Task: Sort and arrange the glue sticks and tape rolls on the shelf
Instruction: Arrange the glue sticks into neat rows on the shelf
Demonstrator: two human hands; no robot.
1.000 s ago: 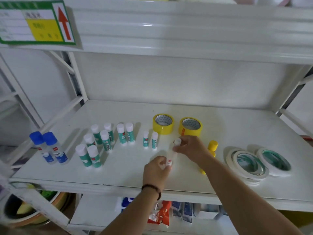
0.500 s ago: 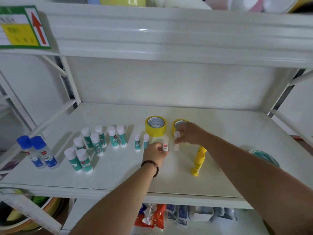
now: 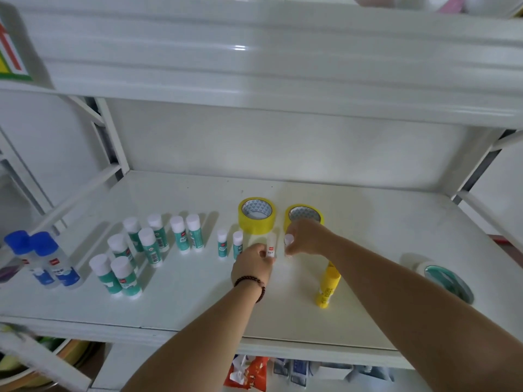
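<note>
While both arms reach forward, each hand's fingers pinch one upright white glue stick point(image 3: 271, 247).

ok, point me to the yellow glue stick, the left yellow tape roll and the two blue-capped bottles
yellow glue stick point(image 3: 327, 287), head view, on its body.
left yellow tape roll point(image 3: 256, 223), head view, on its outer wall.
blue-capped bottles point(image 3: 45, 244), head view, on the right one's cap.

looks like a stationery stockroom or shop: white metal shelf point(image 3: 283, 312) rack, grouped glue sticks point(image 3: 181, 236), yellow tape rolls point(image 3: 257, 215), arrow label sign point(image 3: 11, 58) on upper shelf edge
</note>
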